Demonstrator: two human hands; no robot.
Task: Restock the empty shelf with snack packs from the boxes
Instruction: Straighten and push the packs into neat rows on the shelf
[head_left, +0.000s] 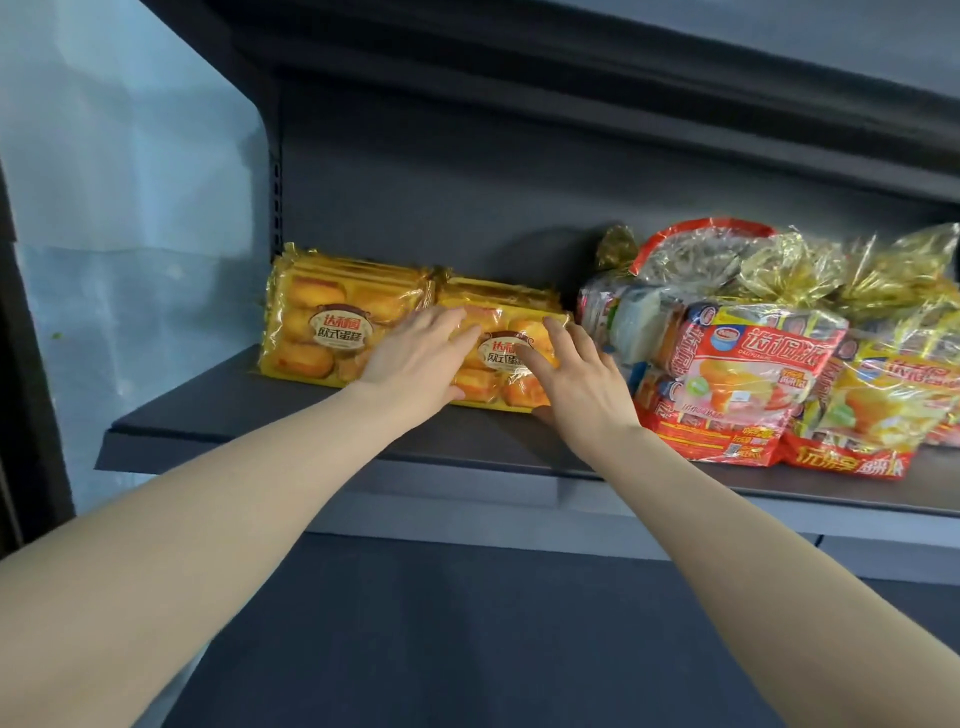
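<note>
Two stacks of yellow cake packs stand side by side on the dark shelf (249, 410). The left stack (322, 317) leans against the back wall at the shelf's left end. The right stack (511, 358) is under both my hands. My left hand (415, 358) lies flat with straight fingers on its front face. My right hand (576, 384) presses the front with straight fingers spread, its thumb under the pack's lower right corner.
Red and yellow snack bags (737, 379) with gold foil tops (800, 265) crowd the shelf's right part, close to my right hand. Another shelf (623, 67) hangs overhead. A pale wall (130, 208) lies to the left. No boxes are in view.
</note>
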